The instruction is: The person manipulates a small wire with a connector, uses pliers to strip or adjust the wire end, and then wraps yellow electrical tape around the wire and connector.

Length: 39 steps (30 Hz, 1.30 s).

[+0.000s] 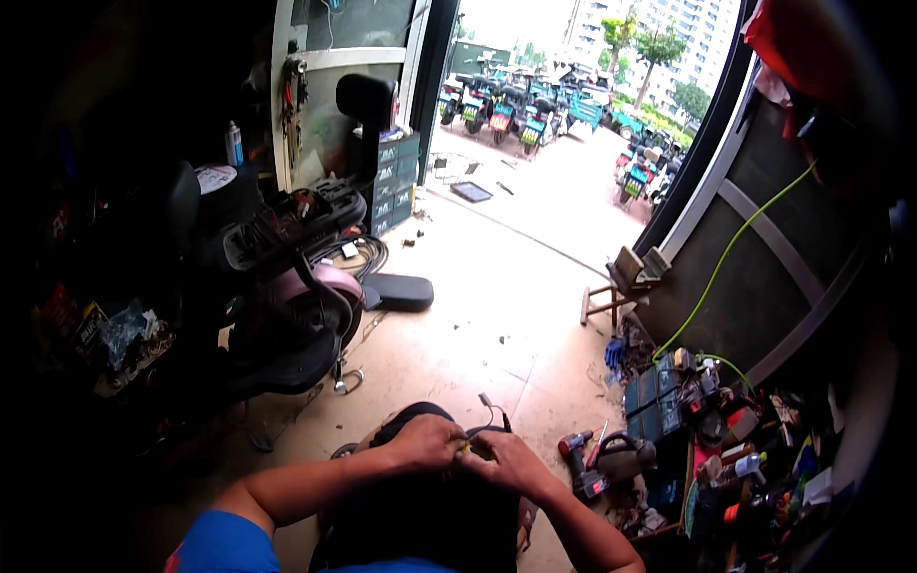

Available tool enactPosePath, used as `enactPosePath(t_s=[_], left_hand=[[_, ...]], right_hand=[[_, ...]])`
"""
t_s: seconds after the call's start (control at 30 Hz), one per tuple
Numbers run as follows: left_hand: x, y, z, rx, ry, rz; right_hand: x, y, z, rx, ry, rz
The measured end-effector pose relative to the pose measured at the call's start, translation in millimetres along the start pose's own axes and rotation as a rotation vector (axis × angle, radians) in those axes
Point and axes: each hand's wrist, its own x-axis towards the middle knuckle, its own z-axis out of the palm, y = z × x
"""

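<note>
Above my dark-clothed lap, my left hand (430, 443) and my right hand (501, 460) meet with their fingers closed. Between the fingertips is a small yellowish piece (466, 447), too small to make out. A thin dark cable (506, 417) rises from behind my right hand's fingers and curls over, with a small plug-like end (484, 398) in the air. My fingers hide the rest of it.
A partly dismantled electric scooter (315, 325) stands at left, with a black padded seat (399, 292) on the floor. At right lie a cordless drill (579, 458), a toolbox (653, 401) and heaped tools. A small wooden stool (616, 286) stands beyond; parked scooters (501, 115) are outside.
</note>
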Motion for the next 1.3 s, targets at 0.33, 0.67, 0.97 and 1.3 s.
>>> enactPosePath(t_s=[0.33, 0.67, 0.97, 1.3], left_hand=[[-4.2, -1.6, 11.0, -0.068, 0.111, -0.002], [8.5, -11.5, -26.7, -0.950, -0.100, -0.358], [2.7, -7.2, -22.9, -1.013, 0.006, -0.329], [-2.2, 13.4, -14.8, -1.118, 0.107, -0.319]], right_hand=[[-12.7, -11.3, 0.5, 0.161, -0.081, -0.139], [-30.5, 19.8, -45.0, 0.962, 0.636, -0.149], [-74.6, 307.9, 128.5, 0.824, 0.803, 0.894], [-141.4, 382.2, 193.8, 0.053, 0.792, 1.326]])
